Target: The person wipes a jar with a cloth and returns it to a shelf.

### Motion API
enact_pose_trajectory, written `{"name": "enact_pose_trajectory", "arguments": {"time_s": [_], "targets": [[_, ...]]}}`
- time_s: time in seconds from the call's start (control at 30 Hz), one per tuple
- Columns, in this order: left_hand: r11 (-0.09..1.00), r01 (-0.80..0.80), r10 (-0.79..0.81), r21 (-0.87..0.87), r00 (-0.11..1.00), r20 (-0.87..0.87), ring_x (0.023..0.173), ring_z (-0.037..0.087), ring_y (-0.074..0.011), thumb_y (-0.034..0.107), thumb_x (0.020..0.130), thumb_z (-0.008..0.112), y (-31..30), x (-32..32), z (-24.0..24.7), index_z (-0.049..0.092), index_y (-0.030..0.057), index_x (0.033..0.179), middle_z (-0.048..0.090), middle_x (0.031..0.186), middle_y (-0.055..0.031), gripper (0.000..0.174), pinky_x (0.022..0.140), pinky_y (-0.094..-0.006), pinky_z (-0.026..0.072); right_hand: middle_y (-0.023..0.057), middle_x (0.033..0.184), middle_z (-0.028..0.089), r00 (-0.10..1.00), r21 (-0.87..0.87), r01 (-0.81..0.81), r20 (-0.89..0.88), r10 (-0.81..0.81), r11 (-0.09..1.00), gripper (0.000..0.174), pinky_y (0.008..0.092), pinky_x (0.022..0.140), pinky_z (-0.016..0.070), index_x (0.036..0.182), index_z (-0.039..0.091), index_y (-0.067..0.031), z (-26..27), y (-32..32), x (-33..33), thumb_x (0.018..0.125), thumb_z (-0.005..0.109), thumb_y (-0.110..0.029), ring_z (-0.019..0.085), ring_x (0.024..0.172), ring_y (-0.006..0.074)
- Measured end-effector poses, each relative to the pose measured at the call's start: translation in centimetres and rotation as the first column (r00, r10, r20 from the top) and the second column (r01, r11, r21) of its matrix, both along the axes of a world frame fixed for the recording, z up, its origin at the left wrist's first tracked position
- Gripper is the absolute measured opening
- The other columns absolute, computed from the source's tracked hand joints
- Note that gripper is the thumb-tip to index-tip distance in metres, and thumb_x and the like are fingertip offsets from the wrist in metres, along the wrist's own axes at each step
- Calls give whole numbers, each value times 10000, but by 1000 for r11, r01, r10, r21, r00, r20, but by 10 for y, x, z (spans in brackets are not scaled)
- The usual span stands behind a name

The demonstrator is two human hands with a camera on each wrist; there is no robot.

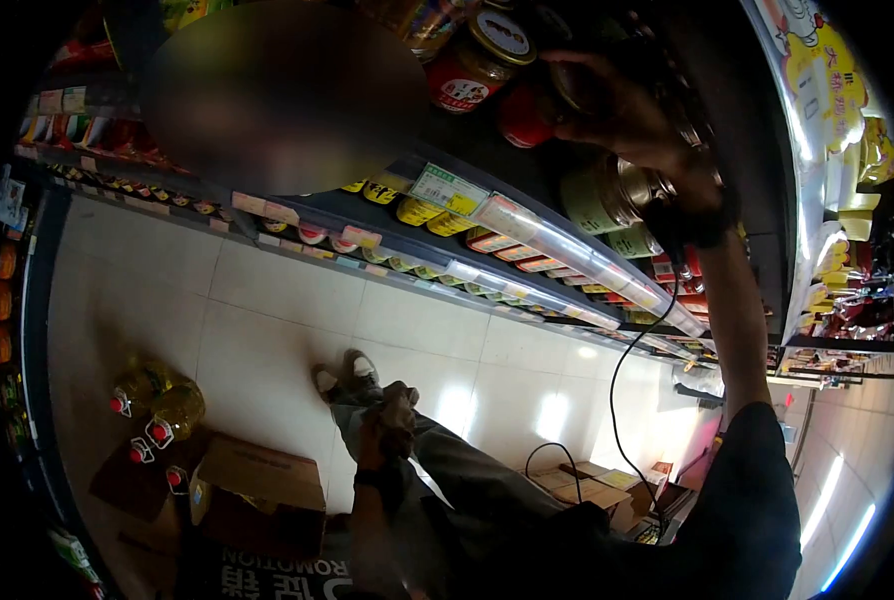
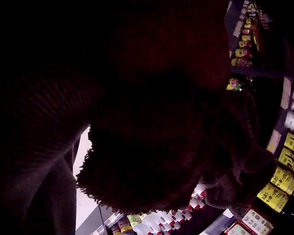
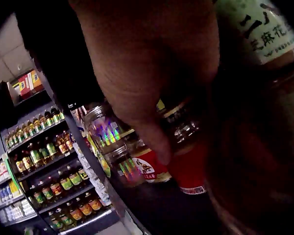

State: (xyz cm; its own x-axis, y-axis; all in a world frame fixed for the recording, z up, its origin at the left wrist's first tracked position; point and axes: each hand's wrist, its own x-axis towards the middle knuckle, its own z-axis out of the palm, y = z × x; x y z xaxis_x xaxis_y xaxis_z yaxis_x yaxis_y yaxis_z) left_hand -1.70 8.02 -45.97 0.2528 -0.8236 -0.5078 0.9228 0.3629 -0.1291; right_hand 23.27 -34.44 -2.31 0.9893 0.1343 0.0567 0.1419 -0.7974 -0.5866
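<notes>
The right hand [image 1: 617, 110] reaches up high to a dark shop shelf [image 1: 527, 225] full of jars. Its grip is curled round a small, round red jar [image 1: 525, 118], with the thumb lying across the front. In the right wrist view this jar has a shiny gold band near the top and a red bottom part with a small white strip, but the words on it are too small to read. It sits up on the shelf among the other jars. Just beside it stands a glass jar with a gold lid [image 1: 477, 62] and a red and white label. Close to the wrist is a big jar with a pale green label [image 3: 257, 29] that has dark Chinese writing on it. A green and white price tag [image 1: 449, 187] sticks to the shelf edge, with yellow tags further along. A yellow sign [image 1: 817, 70] with Chinese words hangs at the top right. The left hand [image 1: 392, 415] rests low on the knee, and something dark and fuzzy hides it, so I cannot tell how its grip is. On the white tiled floor sit a brown cardboard box [image 1: 267, 470], yellow oil bottles with red caps [image 1: 172, 410] and a black box [image 1: 287, 578] with the white letters "ROMOTION".
</notes>
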Motion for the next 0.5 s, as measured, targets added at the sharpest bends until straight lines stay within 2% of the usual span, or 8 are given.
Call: {"name": "enact_pose_trajectory", "arguments": {"time_s": [0.07,0.1,0.13,0.17,0.23,0.37,0.43,0.5], "targets": [[995,25,-33,102,997,75,925,665,-193,373,987,511,-1,-3,-2,476,5,1405,574,1336,-154,558,720,-301,568,100,1335,573,999,11,-37,31,37,999,686,334,1056,450,1379,511,-96,2,13,2,786,839,-196,546,1238,227],[978,45,-75,201,986,145,922,665,-200,378,988,504,-2,-4,2,471,3,1409,571,1343,-154,564,747,-312,565,112,1297,599,988,-251,151,30,-148,956,679,333,1014,481,1375,513,-91,13,32,-1,807,811,-313,584,1191,244],[978,48,-78,202,986,146,922,665,-200,378,988,504,-5,3,13,471,3,1409,571,1343,-154,564,747,-312,565,123,1258,626,943,-493,317,78,-322,810,697,332,972,512,1371,515,-85,22,44,0,827,783,-429,623,1143,261],[986,65,-86,153,988,131,944,659,-204,386,986,505,-8,9,23,471,6,1411,565,1353,-150,571,754,-313,562,123,1258,626,941,-494,322,78,-328,807,697,332,972,512,1371,515,-85,29,48,2,827,783,-429,623,1143,261],[991,83,-95,105,989,117,965,653,-208,394,984,506,-8,7,18,470,9,1414,560,1363,-145,578,761,-313,559,142,1205,656,899,-681,295,-40,-437,670,759,345,921,543,1359,520,-72,36,51,7,834,709,-585,660,1085,276],[996,57,-63,74,994,87,1042,629,-209,431,976,509,-7,-5,-3,455,31,1433,534,1400,-150,610,798,-318,553,150,1151,679,862,-663,322,-90,-499,675,671,347,893,542,1316,568,-87,33,47,8,852,711,-550,674,1054,260],[996,53,-58,65,996,72,1070,622,-212,440,971,514,-4,-9,-5,449,38,1438,521,1413,-154,620,814,-319,554,155,1122,690,968,-524,201,-22,-249,828,628,346,876,541,1313,583,-122,30,39,1,869,687,-554,682,1036,262],[993,80,-81,86,997,8,1089,619,-215,449,962,518,-1,-10,-11,443,45,1442,499,1432,-160,632,813,-318,563,155,1138,685,976,-523,192,10,-219,830,631,355,888,540,1328,573,-126,27,37,-2,872,688,-547,675,1055,269]]}}
